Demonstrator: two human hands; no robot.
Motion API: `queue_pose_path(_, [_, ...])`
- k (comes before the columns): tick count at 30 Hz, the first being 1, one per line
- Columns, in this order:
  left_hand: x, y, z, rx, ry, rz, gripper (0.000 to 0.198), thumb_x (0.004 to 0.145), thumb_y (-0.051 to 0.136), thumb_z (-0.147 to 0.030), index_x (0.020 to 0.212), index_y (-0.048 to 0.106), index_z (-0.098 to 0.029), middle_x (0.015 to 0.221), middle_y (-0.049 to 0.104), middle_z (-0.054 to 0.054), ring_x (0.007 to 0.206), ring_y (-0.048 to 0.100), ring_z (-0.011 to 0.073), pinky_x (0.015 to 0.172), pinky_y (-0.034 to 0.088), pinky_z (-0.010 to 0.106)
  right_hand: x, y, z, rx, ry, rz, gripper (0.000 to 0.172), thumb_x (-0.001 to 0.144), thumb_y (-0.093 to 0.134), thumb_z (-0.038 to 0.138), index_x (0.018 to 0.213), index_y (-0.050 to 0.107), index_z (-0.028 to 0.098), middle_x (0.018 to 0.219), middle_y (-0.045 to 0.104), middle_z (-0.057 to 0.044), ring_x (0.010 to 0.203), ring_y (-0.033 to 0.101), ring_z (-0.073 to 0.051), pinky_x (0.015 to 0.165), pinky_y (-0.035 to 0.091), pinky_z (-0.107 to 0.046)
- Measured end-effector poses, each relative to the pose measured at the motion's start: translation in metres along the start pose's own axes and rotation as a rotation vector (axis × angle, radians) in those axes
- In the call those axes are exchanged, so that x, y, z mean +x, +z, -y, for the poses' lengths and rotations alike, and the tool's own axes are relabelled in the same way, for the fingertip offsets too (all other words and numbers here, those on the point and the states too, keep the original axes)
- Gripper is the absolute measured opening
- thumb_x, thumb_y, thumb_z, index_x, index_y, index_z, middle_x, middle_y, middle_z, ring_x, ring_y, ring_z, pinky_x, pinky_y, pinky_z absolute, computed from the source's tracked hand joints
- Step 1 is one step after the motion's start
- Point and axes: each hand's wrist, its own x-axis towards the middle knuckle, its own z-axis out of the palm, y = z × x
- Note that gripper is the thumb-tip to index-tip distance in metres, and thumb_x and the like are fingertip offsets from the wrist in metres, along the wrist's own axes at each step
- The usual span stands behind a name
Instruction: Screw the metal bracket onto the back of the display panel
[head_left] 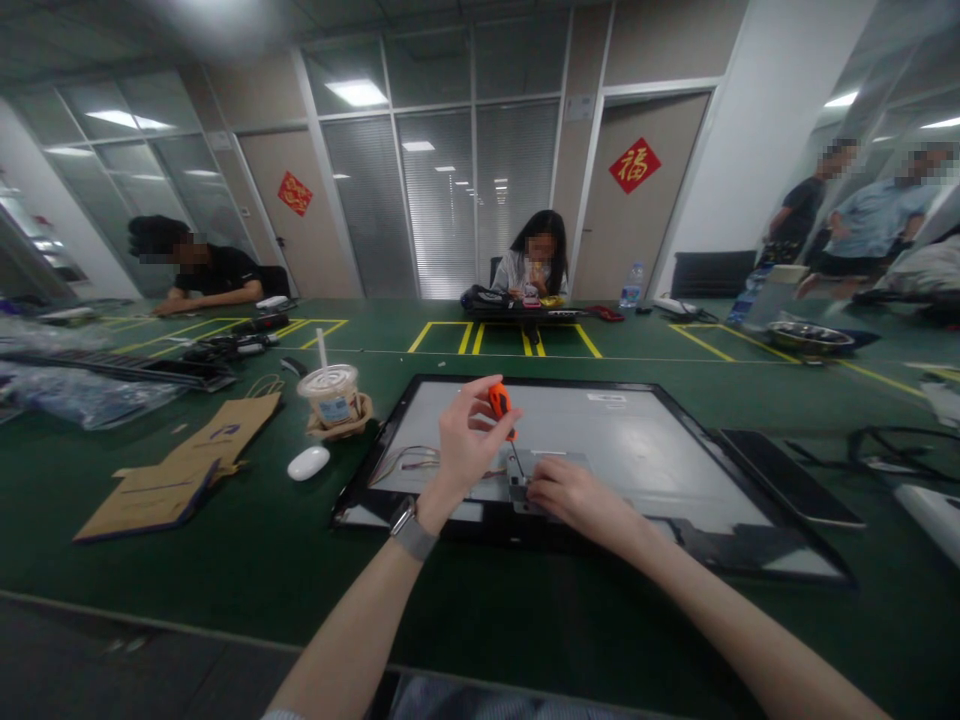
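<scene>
My left hand (466, 440) grips the orange and black handle of a screwdriver (500, 401), tilted with its thin shaft pointing down. The tip meets a grey metal bracket or box (517, 492), though the exact contact spot is too small to make out. On that metal part rests my right hand (568, 490), fingers bent and pressed together at its edge; whether they pinch a small piece is hidden. Beneath both hands lies a large flat display panel (660, 440) with a black frame and pale grey back. Thin coloured wires (409, 462) run across its left side.
Left of the panel are a lidded drink cup (330, 392) in a cardboard holder, a white oval case (308, 462) and a brown paper bag (187, 460). A black phone-like slab (787, 478) and cables lie right. Another person (536, 262) sits across the green table (247, 570).
</scene>
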Motion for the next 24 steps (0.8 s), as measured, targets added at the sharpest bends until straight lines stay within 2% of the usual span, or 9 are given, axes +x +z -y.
queue_pose_path(12, [0.0002, 0.0008, 0.0002, -0.006, -0.004, 0.007, 0.04, 0.08, 0.079, -0.026, 0.116, 0.063, -0.022, 0.088, 0.065, -0.002, 0.062, 0.064, 0.0075, 0.047, 0.055, 0.013, -0.0034, -0.0009, -0.0074, 0.095, 0.097, 0.064, 0.026, 0.099, 0.055, 0.019, 0.096, 0.081, 0.02, 0.091, 0.065, -0.008, 0.083, 0.061, -0.018, 0.076, 0.049, -0.028])
queue_pose_path(24, [-0.0008, 0.0023, 0.0021, 0.019, -0.013, 0.02, 0.039, 0.081, 0.078, -0.03, 0.116, 0.063, -0.021, 0.088, 0.066, 0.0, 0.062, 0.065, 0.0082, 0.047, 0.055, 0.013, 0.0001, -0.0076, -0.0026, 0.048, 0.116, 0.122, 0.025, 0.095, 0.058, 0.014, 0.097, 0.082, 0.021, 0.091, 0.066, -0.008, 0.082, 0.061, -0.019, 0.074, 0.047, -0.028])
